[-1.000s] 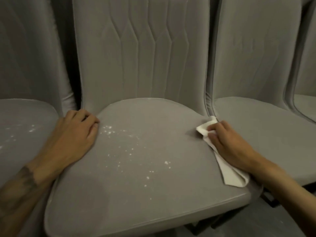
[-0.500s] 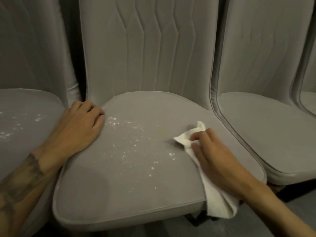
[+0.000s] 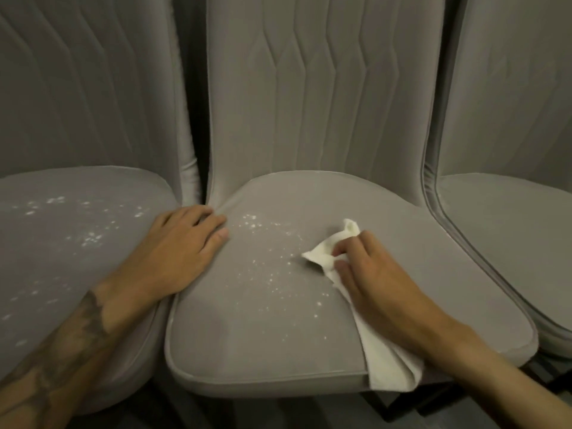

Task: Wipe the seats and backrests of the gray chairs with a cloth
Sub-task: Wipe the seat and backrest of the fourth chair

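The middle gray chair's seat (image 3: 263, 342) lies in front of me, with white specks (image 3: 269, 274) scattered over its left and centre. Its stitched backrest (image 3: 309, 103) rises behind. My right hand (image 3: 380, 283) holds a white cloth (image 3: 323, 255) down on the seat's right half, thumb and fingers curled on it. The cloth's front corner touches the edge of the specks, and its tail hangs over the seat's front edge. My left hand (image 3: 182, 249) rests flat on the seat's left rear edge, fingers relaxed.
A second gray chair (image 3: 62, 258) stands close on the left, its seat also dotted with white specks. A third gray chair (image 3: 510, 243) stands on the right with no specks visible. Dark chair legs and floor show below the seats.
My right hand has slid the cloth leftward from the seat's right edge toward the specks in the centre. My left hand has stayed on the left rear edge.
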`<action>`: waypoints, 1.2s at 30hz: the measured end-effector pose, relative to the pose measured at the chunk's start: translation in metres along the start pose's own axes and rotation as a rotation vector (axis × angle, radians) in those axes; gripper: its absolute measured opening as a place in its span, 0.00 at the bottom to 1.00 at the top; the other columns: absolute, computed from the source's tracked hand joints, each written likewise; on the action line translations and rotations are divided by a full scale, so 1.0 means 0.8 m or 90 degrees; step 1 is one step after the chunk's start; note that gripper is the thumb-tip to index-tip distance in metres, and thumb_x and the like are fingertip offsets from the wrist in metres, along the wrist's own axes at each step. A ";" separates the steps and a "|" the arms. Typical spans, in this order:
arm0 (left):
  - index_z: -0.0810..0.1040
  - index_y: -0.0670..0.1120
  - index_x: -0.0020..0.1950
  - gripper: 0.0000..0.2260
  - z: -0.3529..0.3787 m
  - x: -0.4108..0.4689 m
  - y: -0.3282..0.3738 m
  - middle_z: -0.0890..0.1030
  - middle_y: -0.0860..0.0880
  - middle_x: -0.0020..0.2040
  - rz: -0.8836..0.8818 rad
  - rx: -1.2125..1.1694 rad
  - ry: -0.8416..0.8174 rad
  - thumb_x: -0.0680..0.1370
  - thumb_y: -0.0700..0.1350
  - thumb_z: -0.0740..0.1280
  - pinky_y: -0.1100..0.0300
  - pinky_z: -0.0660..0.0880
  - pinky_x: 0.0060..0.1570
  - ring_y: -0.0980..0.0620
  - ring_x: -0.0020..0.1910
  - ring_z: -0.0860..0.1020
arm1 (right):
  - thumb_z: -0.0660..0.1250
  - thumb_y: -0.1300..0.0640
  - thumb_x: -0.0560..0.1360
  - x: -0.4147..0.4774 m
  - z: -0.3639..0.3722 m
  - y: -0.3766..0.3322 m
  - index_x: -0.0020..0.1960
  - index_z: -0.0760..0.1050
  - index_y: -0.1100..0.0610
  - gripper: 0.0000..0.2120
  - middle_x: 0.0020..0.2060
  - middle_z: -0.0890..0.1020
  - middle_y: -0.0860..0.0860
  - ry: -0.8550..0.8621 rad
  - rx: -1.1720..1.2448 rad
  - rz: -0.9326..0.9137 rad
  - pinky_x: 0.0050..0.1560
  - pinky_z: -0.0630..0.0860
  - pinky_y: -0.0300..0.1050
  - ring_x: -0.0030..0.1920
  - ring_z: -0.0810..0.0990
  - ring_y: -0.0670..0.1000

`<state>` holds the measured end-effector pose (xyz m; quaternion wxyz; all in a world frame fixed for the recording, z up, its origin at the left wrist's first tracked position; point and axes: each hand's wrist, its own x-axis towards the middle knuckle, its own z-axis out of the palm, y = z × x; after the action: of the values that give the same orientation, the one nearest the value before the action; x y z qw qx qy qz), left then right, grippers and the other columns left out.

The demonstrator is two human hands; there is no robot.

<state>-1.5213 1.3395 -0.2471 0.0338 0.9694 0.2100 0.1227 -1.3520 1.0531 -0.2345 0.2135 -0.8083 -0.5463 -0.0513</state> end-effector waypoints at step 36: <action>0.74 0.56 0.73 0.24 0.013 -0.005 -0.007 0.73 0.55 0.72 -0.012 -0.046 0.032 0.84 0.62 0.48 0.51 0.65 0.68 0.52 0.69 0.72 | 0.53 0.49 0.84 0.075 0.034 0.002 0.58 0.69 0.51 0.09 0.51 0.67 0.44 -0.034 0.027 -0.095 0.50 0.66 0.39 0.46 0.71 0.47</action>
<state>-1.5244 1.3429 -0.2590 0.0650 0.9620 0.2156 0.1545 -1.3306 1.1150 -0.2409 0.2112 -0.7616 -0.6117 -0.0340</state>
